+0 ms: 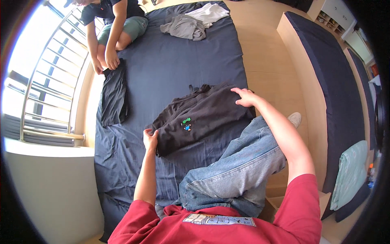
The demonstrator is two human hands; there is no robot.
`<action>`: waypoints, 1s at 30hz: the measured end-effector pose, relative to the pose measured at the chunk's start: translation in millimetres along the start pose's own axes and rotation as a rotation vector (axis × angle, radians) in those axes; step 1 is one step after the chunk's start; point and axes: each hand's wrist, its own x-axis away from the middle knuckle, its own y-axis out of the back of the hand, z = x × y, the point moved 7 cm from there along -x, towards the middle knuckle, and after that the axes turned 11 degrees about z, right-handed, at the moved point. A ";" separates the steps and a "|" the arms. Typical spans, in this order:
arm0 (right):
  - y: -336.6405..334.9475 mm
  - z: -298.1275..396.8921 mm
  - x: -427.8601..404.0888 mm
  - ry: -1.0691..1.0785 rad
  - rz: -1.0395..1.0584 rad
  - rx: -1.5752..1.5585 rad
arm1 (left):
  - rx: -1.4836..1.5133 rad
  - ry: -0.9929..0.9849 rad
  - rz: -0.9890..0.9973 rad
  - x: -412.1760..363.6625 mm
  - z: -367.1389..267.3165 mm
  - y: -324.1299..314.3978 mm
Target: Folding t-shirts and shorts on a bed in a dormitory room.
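A black garment with a small green and blue print lies partly folded across the dark blue bed sheet. My left hand pinches its left end between thumb and fingers. Over its far right corner is my right hand, fingers spread and touching or just above the cloth; it grips nothing that I can see. A cord or strap sticks up at the garment's far edge.
Another person sits at the far left, both hands on a folded black garment. Grey and white clothes lie at the bed's far end. A metal railing runs along the window. Right of the wooden floor is a long dark-covered platform with a folded mint-green cloth.
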 end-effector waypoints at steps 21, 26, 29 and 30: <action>34.0 4.4 110.7 0.129 -0.122 -0.551 | 0.610 0.114 0.593 157.8 -26.0 67.7; 6.0 -42.0 115.9 0.103 -0.236 -0.612 | 0.799 0.134 0.451 164.1 -17.1 58.4; 30.0 -11.4 124.5 0.150 -0.377 -0.400 | 0.678 -0.145 0.253 144.4 -56.6 78.8; 46.4 14.9 130.3 0.233 -0.500 -0.249 | 0.599 -0.301 0.186 140.0 -89.7 80.0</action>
